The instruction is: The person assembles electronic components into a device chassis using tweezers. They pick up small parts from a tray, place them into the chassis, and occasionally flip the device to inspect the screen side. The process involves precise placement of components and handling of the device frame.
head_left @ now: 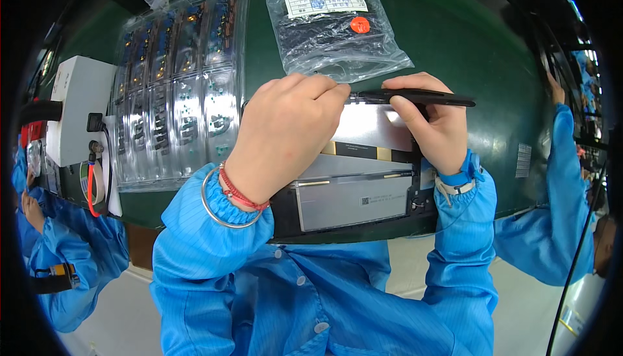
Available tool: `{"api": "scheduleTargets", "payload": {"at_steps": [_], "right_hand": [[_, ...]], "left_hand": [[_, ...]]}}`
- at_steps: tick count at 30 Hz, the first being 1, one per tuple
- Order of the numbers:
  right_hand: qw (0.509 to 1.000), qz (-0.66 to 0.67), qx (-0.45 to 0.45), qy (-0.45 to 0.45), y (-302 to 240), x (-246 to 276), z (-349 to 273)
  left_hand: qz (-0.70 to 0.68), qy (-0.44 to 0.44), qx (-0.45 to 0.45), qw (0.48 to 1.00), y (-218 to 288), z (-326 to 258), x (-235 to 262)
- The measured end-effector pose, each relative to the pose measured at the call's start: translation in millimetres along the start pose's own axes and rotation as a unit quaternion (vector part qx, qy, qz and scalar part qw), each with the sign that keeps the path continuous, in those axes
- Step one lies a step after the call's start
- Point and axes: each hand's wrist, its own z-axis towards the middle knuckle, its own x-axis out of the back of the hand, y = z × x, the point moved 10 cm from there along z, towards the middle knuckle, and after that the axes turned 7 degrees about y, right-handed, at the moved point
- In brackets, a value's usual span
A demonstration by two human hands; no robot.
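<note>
In front of me on the green table lies an opened flat electronic device with a black frame. Its near part holds a grey rectangular battery-like panel [337, 210]; its far part shows a shiny silver plate [373, 129]. My right hand [438, 116] grips black tweezers [428, 96] between thumb and fingers, held almost level over the device's far edge. My left hand [289, 135] is closed in a pinch at that edge, by the tweezers' left end. What its fingertips hold, if anything, is hidden by the hand.
A clear plastic tray [178, 83] of circuit boards lies to the left. Beyond my hands rests a clear bag [334, 22] with a white label and red dot. A white box [81, 110] with cables stands far left. Other people in blue sleeves [561, 181] sit at both sides.
</note>
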Motion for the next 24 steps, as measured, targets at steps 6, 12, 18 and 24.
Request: {"api": "scheduleTargets", "payload": {"at_steps": [6, 12, 18, 24], "right_hand": [[1.000, -0.003, -0.012, -0.006, 0.7, -2.0, -0.6], [1.000, -0.017, 0.003, -0.006, -2.3, -0.8, -0.7], [1.000, -0.009, 0.004, 0.001, -2.3, 0.9, -1.8], [1.000, -0.007, 0.001, -0.001, -1.9, 1.0, -2.0]], "left_hand": [[0.001, 0.002, -0.003, 1.000, 0.3, -0.6, 0.1], [-0.003, -0.002, 0.003, 1.000, -0.2, -0.3, 0.2], [-0.001, -0.009, 0.010, 1.000, -0.5, -1.2, 0.2], [0.001, -0.003, 0.008, 1.000, -0.3, -1.3, 1.1]]}}
